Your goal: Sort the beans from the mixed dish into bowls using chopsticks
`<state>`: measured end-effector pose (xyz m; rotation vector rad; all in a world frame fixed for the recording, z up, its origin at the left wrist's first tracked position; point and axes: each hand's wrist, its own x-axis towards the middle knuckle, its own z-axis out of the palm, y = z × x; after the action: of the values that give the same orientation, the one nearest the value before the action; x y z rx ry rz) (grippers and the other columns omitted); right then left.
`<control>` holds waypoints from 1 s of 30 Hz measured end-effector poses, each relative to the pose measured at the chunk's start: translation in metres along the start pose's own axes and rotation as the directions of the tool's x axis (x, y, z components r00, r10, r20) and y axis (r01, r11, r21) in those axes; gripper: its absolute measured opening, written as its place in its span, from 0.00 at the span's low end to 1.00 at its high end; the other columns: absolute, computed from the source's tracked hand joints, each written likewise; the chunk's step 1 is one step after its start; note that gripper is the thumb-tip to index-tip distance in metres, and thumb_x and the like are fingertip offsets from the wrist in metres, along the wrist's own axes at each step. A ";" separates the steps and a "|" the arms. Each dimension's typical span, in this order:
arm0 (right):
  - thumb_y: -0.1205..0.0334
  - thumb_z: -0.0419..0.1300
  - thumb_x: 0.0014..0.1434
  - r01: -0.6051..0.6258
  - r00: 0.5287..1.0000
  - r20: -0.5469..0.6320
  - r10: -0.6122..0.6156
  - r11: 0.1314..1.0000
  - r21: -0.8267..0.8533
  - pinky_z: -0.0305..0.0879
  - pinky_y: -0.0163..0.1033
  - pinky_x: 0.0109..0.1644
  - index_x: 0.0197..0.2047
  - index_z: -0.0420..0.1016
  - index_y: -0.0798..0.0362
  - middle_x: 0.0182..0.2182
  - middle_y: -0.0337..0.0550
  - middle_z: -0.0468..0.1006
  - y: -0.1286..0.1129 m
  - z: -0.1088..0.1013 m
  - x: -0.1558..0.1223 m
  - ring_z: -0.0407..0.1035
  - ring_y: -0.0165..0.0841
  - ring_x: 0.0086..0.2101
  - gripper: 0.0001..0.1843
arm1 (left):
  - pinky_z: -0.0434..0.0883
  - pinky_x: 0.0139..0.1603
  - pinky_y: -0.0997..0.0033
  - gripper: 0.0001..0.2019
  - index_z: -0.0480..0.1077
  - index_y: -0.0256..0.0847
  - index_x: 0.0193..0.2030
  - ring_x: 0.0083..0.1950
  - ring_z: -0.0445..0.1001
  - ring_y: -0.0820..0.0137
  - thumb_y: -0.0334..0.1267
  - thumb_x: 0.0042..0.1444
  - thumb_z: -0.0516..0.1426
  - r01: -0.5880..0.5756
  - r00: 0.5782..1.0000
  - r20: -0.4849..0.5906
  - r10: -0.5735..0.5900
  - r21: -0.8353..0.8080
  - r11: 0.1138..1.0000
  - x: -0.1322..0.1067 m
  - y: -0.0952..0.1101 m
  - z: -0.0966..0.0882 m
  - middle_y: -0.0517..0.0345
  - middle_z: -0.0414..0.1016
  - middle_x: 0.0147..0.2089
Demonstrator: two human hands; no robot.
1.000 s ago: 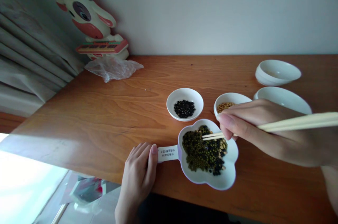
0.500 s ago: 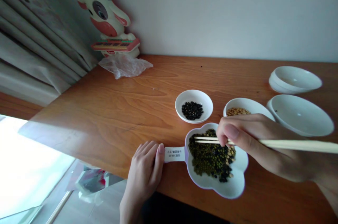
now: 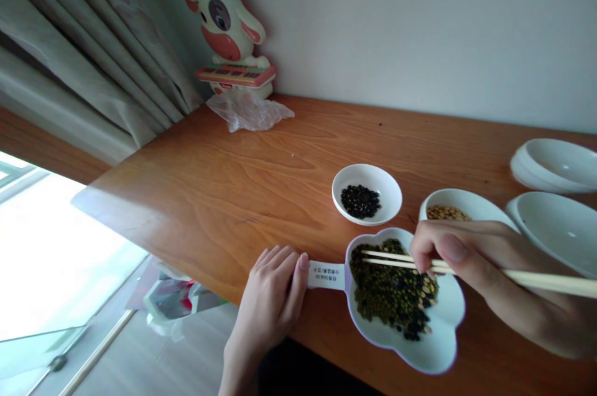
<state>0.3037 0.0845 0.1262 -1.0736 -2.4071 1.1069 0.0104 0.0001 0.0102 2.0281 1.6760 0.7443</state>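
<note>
A white flower-shaped dish [image 3: 438, 349] with a labelled handle [image 3: 325, 276] holds a heap of mixed green, black and yellow beans [image 3: 392, 290] near the table's front edge. My right hand [image 3: 485, 271] pinches a pair of wooden chopsticks [image 3: 387, 258], whose tips lie over the left side of the heap. My left hand [image 3: 275, 299] rests flat on the table, fingers together, fingertips touching the dish's handle. Behind the dish stand a small white bowl of black beans [image 3: 366, 194] and a white bowl of yellow beans [image 3: 459, 206], partly hidden by my right hand.
Two empty white bowls [image 3: 555, 163] [image 3: 555, 228] sit at the right. A cow-shaped toy with a keyboard [image 3: 228, 35] and a crumpled clear plastic bag [image 3: 249, 111] stand at the back left corner, beside curtains. The wooden table [image 3: 224, 197] ends at a left edge above the floor.
The view has swung left, so everything sits further right in the picture. The chopstick tips stay over the mixed beans, and my left hand keeps touching the handle.
</note>
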 end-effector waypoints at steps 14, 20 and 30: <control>0.49 0.46 0.75 0.081 0.992 -0.092 -0.088 0.993 -0.085 0.65 0.44 0.32 0.37 0.74 0.48 0.26 0.40 0.78 0.007 0.007 0.002 0.70 0.35 0.25 0.21 | 0.62 0.43 0.60 0.18 0.58 0.43 0.31 0.35 0.66 0.65 0.39 0.77 0.45 0.004 1.000 0.003 -0.004 -0.003 1.000 0.001 0.000 0.000 0.57 0.69 0.33; 0.45 0.44 0.75 -0.021 0.996 -0.085 0.014 0.996 -0.084 0.68 0.43 0.35 0.35 0.75 0.47 0.29 0.42 0.80 0.010 0.003 -0.008 0.74 0.38 0.31 0.26 | 0.61 0.42 0.60 0.17 0.58 0.43 0.32 0.35 0.65 0.66 0.38 0.77 0.45 0.008 1.000 0.008 -0.008 -0.009 1.000 0.000 0.000 0.000 0.58 0.69 0.33; 0.42 0.43 0.74 0.012 0.996 -0.086 -0.014 1.000 -0.025 0.66 0.44 0.33 0.35 0.74 0.47 0.27 0.42 0.78 0.008 0.005 -0.001 0.71 0.37 0.28 0.27 | 0.61 0.42 0.60 0.17 0.58 0.43 0.32 0.34 0.65 0.66 0.38 0.77 0.45 0.001 1.000 0.009 -0.001 -0.015 1.000 0.000 0.000 -0.001 0.58 0.68 0.32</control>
<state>0.3060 0.0849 0.1169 -1.0896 -2.3629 1.0079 0.0102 0.0000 0.0109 2.0172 1.6616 0.7435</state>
